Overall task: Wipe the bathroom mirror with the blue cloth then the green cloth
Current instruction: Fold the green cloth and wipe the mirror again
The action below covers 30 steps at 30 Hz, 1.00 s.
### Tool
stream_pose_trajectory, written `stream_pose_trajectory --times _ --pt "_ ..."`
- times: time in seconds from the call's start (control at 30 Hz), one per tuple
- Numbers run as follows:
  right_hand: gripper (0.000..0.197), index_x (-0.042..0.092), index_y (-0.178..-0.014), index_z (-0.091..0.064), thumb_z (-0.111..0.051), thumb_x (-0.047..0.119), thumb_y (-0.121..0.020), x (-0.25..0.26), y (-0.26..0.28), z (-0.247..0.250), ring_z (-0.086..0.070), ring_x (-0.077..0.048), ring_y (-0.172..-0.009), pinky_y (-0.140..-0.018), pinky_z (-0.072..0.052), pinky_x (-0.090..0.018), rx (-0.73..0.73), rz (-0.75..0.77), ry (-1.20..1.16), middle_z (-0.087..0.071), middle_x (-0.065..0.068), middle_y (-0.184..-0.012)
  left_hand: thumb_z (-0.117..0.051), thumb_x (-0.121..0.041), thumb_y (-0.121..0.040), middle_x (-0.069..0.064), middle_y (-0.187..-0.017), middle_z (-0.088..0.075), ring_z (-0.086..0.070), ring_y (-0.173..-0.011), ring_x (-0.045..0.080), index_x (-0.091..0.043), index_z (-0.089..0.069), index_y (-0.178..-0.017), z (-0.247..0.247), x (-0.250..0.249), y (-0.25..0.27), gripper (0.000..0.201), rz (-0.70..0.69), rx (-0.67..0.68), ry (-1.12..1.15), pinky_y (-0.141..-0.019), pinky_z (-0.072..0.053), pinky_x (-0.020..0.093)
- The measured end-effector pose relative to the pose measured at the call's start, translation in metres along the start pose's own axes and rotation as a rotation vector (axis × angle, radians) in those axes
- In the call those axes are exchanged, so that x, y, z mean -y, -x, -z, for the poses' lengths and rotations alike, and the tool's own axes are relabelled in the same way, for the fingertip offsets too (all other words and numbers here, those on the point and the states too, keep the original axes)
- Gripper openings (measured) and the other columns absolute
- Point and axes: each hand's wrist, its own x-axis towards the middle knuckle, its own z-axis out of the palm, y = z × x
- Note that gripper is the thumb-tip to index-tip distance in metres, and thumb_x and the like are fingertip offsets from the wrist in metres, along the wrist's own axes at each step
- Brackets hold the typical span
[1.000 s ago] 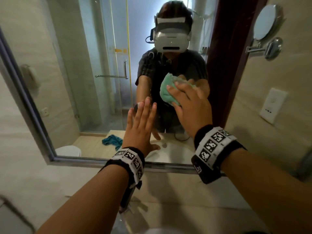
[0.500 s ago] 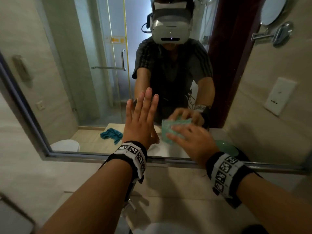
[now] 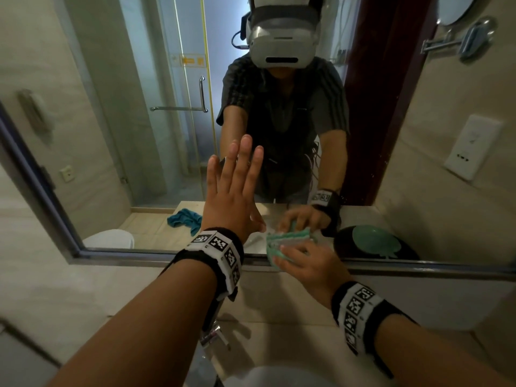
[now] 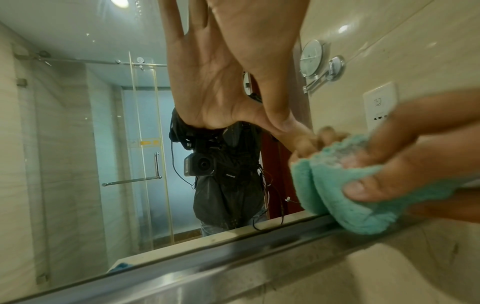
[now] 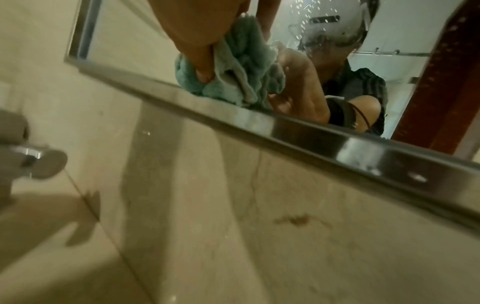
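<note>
The mirror (image 3: 156,152) fills the wall ahead. My left hand (image 3: 234,191) lies flat on the glass with straight fingers; its palm (image 4: 259,41) shows in the left wrist view. My right hand (image 3: 310,263) grips the bunched green cloth (image 3: 275,247) and holds it against the glass at the mirror's lower metal frame (image 3: 167,255). Thumb and fingers (image 4: 384,185) curl round the green cloth (image 4: 337,201), whose folds (image 5: 241,67) touch the frame (image 5: 285,127) in the right wrist view. The blue cloth (image 3: 184,219) appears only as a reflection, lying on the counter.
A chrome faucet (image 3: 215,333) and white basin (image 3: 279,375) sit below my arms. On the right wall are a white socket plate (image 3: 472,146) and a round swing-arm mirror (image 3: 458,9). A green dish (image 3: 374,243) on a dark object shows in the reflection.
My right hand has wiped the green cloth down the glass from chest height to the lower frame. My left hand has stayed flat on the mirror.
</note>
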Motion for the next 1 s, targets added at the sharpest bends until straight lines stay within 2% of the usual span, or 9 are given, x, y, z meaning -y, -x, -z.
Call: stream_pose_trajectory --times 0.2,0.3,0.4,0.47,0.6,0.67,0.73,0.87,1.0 --pt "0.032 0.014 -0.097 -0.070 -0.075 0.006 -0.067 -0.021 0.029 0.021 -0.065 -0.028 -0.082 -0.060 -0.055 -0.039 0.181 -0.045 0.077 -0.068 -0.008 -0.099 -0.074 -0.069 -0.053 0.010 -0.152 0.027 0.027 -0.139 0.027 -0.013 0.028 -0.143 0.009 -0.005 0.002 0.147 0.036 0.021 -0.011 -0.115 0.008 0.049" --pt "0.023 0.014 -0.094 -0.070 -0.052 0.008 -0.079 -0.035 0.021 0.047 -0.066 -0.028 -0.077 -0.059 -0.055 -0.037 0.160 0.003 0.092 -0.069 -0.007 -0.093 -0.075 -0.070 -0.048 0.009 -0.155 0.005 0.005 -0.143 0.027 -0.015 0.002 -0.149 0.024 -0.008 0.004 0.139 0.062 -0.014 0.046 -0.116 0.002 0.046" --pt "0.039 0.016 -0.100 -0.063 -0.076 0.009 -0.064 -0.057 0.005 0.073 -0.066 -0.029 -0.080 -0.061 -0.056 -0.037 0.160 0.015 0.087 -0.068 -0.007 -0.097 -0.077 -0.071 -0.041 0.010 -0.148 -0.018 -0.018 -0.135 0.030 -0.019 -0.024 -0.143 0.052 -0.007 -0.012 0.126 0.044 -0.106 0.052 -0.113 -0.012 0.053" --pt "0.063 0.017 -0.101 -0.064 -0.090 0.011 -0.044 -0.070 -0.019 0.096 -0.066 -0.028 -0.080 -0.059 -0.056 -0.038 0.197 -0.017 0.095 -0.068 -0.007 -0.098 -0.075 -0.072 -0.046 0.008 -0.153 -0.011 -0.009 -0.140 0.028 -0.019 -0.016 -0.147 0.083 -0.007 -0.035 0.127 -0.011 -0.127 0.028 -0.113 -0.004 0.055" --pt "0.060 0.017 -0.098 -0.072 -0.092 0.013 -0.041 -0.097 -0.075 0.154 -0.068 -0.029 -0.085 -0.066 -0.058 -0.039 0.089 -0.103 0.135 -0.069 -0.008 -0.102 -0.062 -0.072 -0.066 0.004 -0.154 0.026 0.024 -0.141 0.023 -0.024 0.018 -0.148 0.151 -0.014 -0.097 0.124 -0.091 -0.122 -0.014 -0.107 0.024 0.052" --pt "0.049 0.019 -0.103 -0.071 -0.084 0.014 -0.056 -0.116 -0.102 0.182 -0.066 -0.031 -0.090 -0.070 -0.057 -0.040 0.048 -0.160 0.157 -0.067 -0.008 -0.108 -0.062 -0.071 -0.067 0.004 -0.154 0.027 0.024 -0.141 0.024 -0.022 0.021 -0.146 0.181 -0.016 -0.126 0.125 -0.120 -0.168 -0.036 -0.107 0.021 0.053" --pt "0.033 0.021 -0.110 -0.069 -0.061 0.020 -0.078 -0.135 -0.129 0.211 -0.063 -0.033 -0.098 -0.075 -0.056 -0.045 -0.029 -0.234 0.145 -0.065 -0.008 -0.114 -0.062 -0.071 -0.067 0.006 -0.153 0.028 0.023 -0.141 0.026 -0.021 0.026 -0.144 0.205 -0.017 -0.154 0.127 -0.122 -0.182 -0.056 -0.109 0.015 0.055" --pt "0.039 0.021 -0.112 -0.067 -0.071 0.010 -0.075 -0.173 -0.187 0.281 -0.057 -0.033 -0.093 -0.069 -0.051 -0.038 -0.255 -0.337 0.210 -0.064 -0.005 -0.111 -0.068 -0.073 -0.058 0.009 -0.149 0.036 0.029 -0.139 0.029 -0.019 0.034 -0.140 0.240 -0.013 -0.203 0.141 -0.019 -0.152 0.016 -0.112 0.009 0.059" --pt "0.036 0.024 -0.121 -0.060 -0.058 0.015 -0.087 -0.209 -0.219 0.325 -0.046 -0.027 -0.104 -0.079 -0.036 -0.030 -0.409 -0.527 0.161 -0.055 -0.002 -0.116 -0.071 -0.076 -0.048 0.009 -0.146 0.041 0.033 -0.137 0.029 -0.021 0.037 -0.138 0.240 -0.014 -0.223 0.151 0.031 -0.110 0.029 -0.113 0.004 0.060"
